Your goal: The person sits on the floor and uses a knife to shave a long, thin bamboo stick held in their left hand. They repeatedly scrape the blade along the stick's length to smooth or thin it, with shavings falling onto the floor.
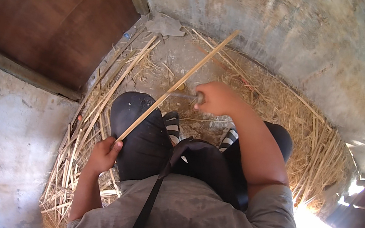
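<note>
My left hand (105, 154) is closed around the near end of a long, pale bamboo-like strip (195, 69). The strip slants up and to the right across my left knee, its far end toward the back wall. In my right hand (216, 99) is the handle of a knife (183, 96), held in a closed grip. Its thin grey blade points left and meets the strip near the middle. Whether the edge has cut into the strip cannot be made out.
Several split strips (116, 88) lie in a pile at my left. Shavings (288, 117) heap along the wall (279, 24) on the right. A brown door panel (44, 13) stands at the upper left, near a flat grey stone (165, 25). My sandalled feet (172, 127) are between my knees.
</note>
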A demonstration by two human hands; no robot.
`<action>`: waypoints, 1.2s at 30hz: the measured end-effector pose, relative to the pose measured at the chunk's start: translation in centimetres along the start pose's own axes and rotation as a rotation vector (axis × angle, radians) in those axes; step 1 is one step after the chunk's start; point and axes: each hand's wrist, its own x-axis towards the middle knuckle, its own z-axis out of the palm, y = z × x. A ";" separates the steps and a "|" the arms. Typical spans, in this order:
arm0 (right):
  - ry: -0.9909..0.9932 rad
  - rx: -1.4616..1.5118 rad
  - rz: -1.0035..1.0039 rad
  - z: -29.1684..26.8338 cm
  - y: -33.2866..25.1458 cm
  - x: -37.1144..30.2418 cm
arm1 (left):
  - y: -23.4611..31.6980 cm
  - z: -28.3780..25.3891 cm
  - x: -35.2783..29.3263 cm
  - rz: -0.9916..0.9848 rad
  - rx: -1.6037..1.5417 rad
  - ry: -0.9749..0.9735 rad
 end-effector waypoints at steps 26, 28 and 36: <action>0.012 -0.089 0.010 2.2 -0.7 1.4 | 0.0 -1.5 1.2 -0.031 -0.055 -0.160; -0.061 -0.112 -0.013 2.3 -1.7 1.6 | -0.5 -1.6 1.2 -0.018 -0.047 -0.174; 0.053 0.135 0.279 0.9 5.8 2.5 | 0.3 -2.2 1.9 -0.019 -0.003 -0.174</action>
